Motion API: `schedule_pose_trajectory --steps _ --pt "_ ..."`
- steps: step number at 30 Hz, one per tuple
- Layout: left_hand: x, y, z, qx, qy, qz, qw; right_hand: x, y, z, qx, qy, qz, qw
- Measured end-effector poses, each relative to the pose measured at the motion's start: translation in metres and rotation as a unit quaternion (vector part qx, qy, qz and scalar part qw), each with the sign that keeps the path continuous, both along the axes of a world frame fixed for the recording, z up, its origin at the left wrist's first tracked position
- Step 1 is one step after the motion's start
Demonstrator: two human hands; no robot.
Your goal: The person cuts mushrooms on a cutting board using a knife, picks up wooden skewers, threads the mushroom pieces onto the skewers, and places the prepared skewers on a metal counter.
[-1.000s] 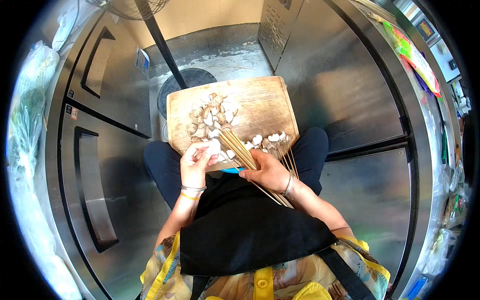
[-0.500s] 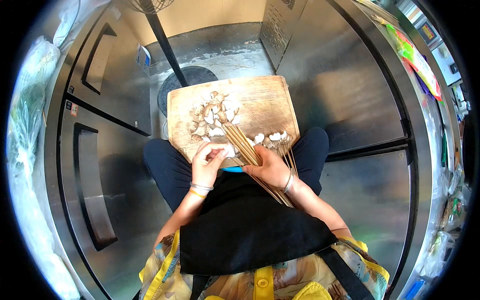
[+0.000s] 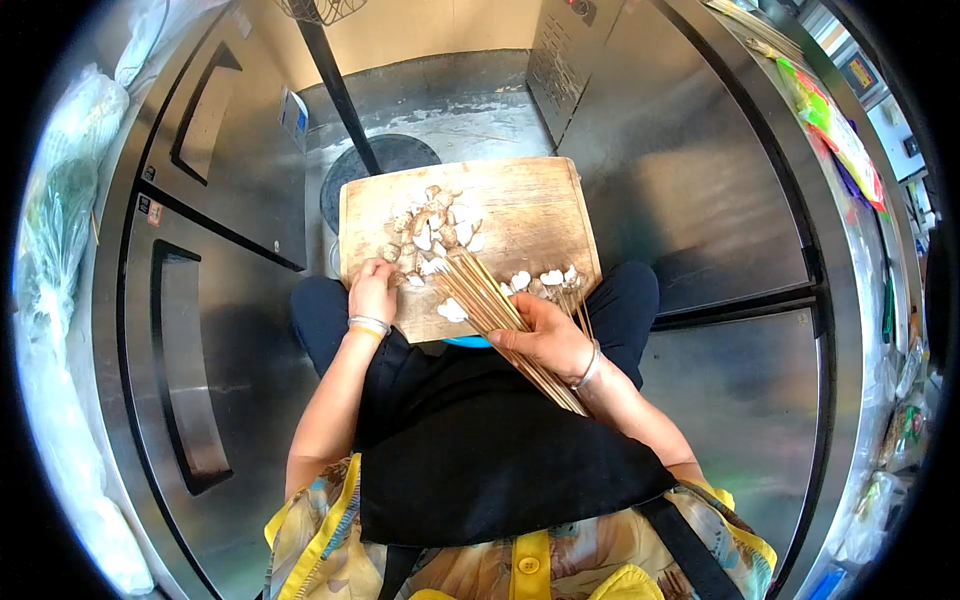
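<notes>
A wooden board (image 3: pixel 530 205) lies across my knees, with a pile of brown and white mushroom pieces (image 3: pixel 437 222) on its left half. My right hand (image 3: pixel 550 338) is closed around a bundle of thin wooden skewers (image 3: pixel 487 300) that slants up over the board. A white piece (image 3: pixel 452 310) is at the upper left side of the bundle, near the skewer tips. My left hand (image 3: pixel 374 288) is at the board's left edge beside the pile, its fingers bent; what they hold, if anything, is hidden. Skewered mushroom pieces (image 3: pixel 552 278) lie at the board's right front corner.
Steel cabinets with black-edged handles (image 3: pixel 190 370) stand at the left, and more steel doors (image 3: pixel 690 170) at the right. Behind the board are a round dark base (image 3: pixel 400 153) and a black pole (image 3: pixel 335 80). Plastic bags (image 3: pixel 70 220) lie on the left counter.
My left hand has moved away from the skewers to the board's left edge, letting go of a white piece that now sits at the bundle. My right hand still grips the skewers.
</notes>
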State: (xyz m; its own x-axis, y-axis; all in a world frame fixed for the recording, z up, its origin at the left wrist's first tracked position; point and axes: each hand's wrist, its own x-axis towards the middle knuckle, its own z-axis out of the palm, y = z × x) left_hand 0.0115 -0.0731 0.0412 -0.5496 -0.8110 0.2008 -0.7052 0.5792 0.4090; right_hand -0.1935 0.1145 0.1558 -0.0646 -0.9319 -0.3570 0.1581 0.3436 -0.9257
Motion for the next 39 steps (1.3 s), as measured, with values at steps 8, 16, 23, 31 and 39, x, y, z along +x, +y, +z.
schedule_pose_trajectory --steps 8,16,23,31,39 --pt "-0.005 0.0 -0.008 -0.001 -0.056 0.009 0.998 -0.002 -0.001 -0.006 -0.005 0.031 0.005 1.0" --pt "0.007 0.008 0.029 0.541 0.415 0.112 0.723 0.0 0.0 -0.003 -0.053 0.084 0.01 0.995" --pt "-0.007 0.036 0.07 0.652 0.593 -0.019 0.471 0.002 -0.002 0.0 -0.049 0.092 0.022 0.994" --pt "-0.012 0.054 0.085 0.622 0.598 0.014 0.505 0.003 -0.001 0.0 -0.043 0.127 0.011 0.991" --pt "-0.014 0.06 0.085 0.589 0.604 0.044 0.534 0.006 -0.002 0.006 -0.1 0.154 -0.006 0.983"
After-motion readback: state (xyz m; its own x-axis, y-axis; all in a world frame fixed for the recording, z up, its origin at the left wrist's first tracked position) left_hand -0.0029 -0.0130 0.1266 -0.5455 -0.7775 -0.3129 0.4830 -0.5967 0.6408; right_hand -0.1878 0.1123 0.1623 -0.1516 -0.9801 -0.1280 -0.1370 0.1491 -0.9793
